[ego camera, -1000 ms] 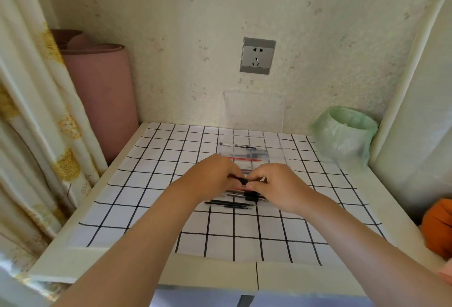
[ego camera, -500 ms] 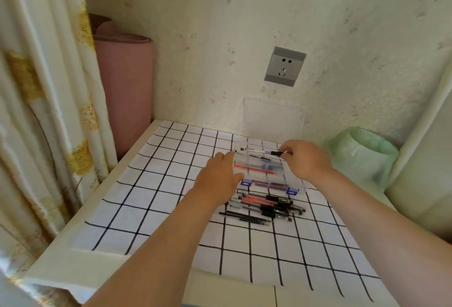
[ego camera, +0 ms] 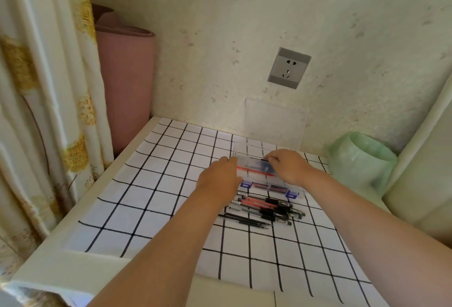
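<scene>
On the checked worktop (ego camera: 156, 184), the right hand (ego camera: 289, 166) pinches a dark pen (ego camera: 263, 165) over a clear box (ego camera: 244, 151). The left hand (ego camera: 219, 177), fingers relaxed, touches the box's side.

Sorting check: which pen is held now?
The pen at the back of the box, pinched by the right hand; the rest lie loose in it or piled in front.

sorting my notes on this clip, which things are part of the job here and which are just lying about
In the job: box, pen pinched by right hand, left hand at the box's side, loose pens in front of it, lid leaning behind it.
Lying about: socket, green bag, pink roll, curtain.
</scene>
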`<state>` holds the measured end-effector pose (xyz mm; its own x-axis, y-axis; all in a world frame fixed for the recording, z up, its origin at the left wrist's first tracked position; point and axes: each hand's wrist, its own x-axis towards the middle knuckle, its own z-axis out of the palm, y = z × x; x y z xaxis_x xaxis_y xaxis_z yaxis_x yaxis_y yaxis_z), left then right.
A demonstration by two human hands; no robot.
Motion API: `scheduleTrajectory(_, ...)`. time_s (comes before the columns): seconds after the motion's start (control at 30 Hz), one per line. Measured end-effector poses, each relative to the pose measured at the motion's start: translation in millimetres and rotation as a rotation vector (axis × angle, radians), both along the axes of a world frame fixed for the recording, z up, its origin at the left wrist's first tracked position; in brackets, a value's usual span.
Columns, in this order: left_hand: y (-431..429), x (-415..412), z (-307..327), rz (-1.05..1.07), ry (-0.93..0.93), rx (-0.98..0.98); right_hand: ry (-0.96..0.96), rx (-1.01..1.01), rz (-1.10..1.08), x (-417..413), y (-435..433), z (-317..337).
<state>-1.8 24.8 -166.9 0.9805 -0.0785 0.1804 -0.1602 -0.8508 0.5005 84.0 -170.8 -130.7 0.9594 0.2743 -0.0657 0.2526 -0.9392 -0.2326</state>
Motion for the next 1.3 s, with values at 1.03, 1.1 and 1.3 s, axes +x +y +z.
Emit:
scheduleTrajectory(1.03,-16,-43,27,-0.218,0.103,0.182,-0.119,-0.074,0.208,-126,-25,-5)
scheduleTrajectory(1.1,-18,-43,26,-0.23,0.094,0.181,-0.127,-0.075,0.222,-126,-27,-6)
scheduleTrajectory(1.3,-26,-42,26,-0.288,-0.004,0.221,-0.081,0.079,0.189,-127,-32,0)
